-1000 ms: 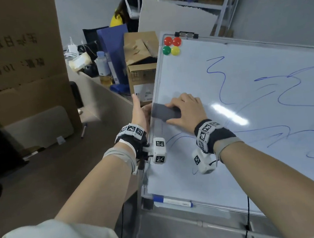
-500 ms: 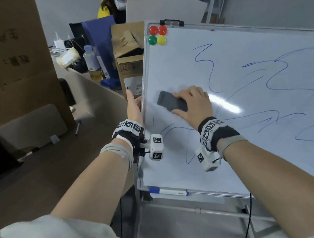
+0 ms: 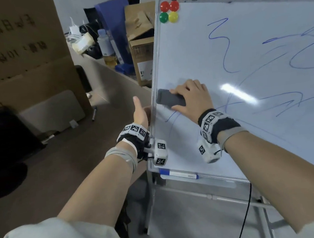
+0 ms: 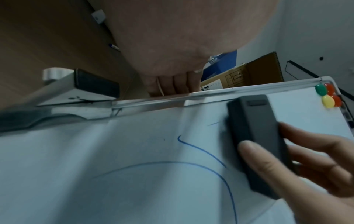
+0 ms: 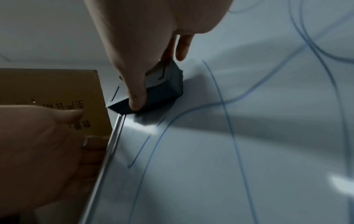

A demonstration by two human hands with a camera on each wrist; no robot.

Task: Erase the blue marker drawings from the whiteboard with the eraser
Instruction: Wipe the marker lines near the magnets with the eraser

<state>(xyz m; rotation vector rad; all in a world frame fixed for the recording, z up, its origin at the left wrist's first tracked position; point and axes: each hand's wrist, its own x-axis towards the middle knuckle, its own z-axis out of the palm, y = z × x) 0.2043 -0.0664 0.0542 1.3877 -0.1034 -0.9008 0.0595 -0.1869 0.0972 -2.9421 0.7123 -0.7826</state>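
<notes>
The whiteboard [image 3: 184, 57] stands tilted on its stand and carries blue marker lines [image 3: 225, 52] across most of its face. My right hand [image 3: 191, 97] grips the dark grey eraser [image 3: 169, 98] and presses it flat on the board, close to the left frame. Blue strokes [image 4: 201, 151] run just below the eraser [image 4: 254, 136]. In the right wrist view my thumb and fingers pinch the eraser [image 5: 159, 94]. My left hand [image 3: 141, 115] holds the board's left edge, fingers curled behind the frame and thumb pointing up.
Coloured magnets [image 3: 169, 11] sit in the board's top left corner. A blue-capped marker [image 3: 178, 175] lies on the bottom ledge. Cardboard boxes [image 3: 139, 42] and a bottle [image 3: 105, 44] stand behind the board. A black cable [image 3: 247, 216] hangs by the stand.
My right hand slid the eraser a little to the right, then back toward the board's left edge. My left hand keeps its hold on the frame.
</notes>
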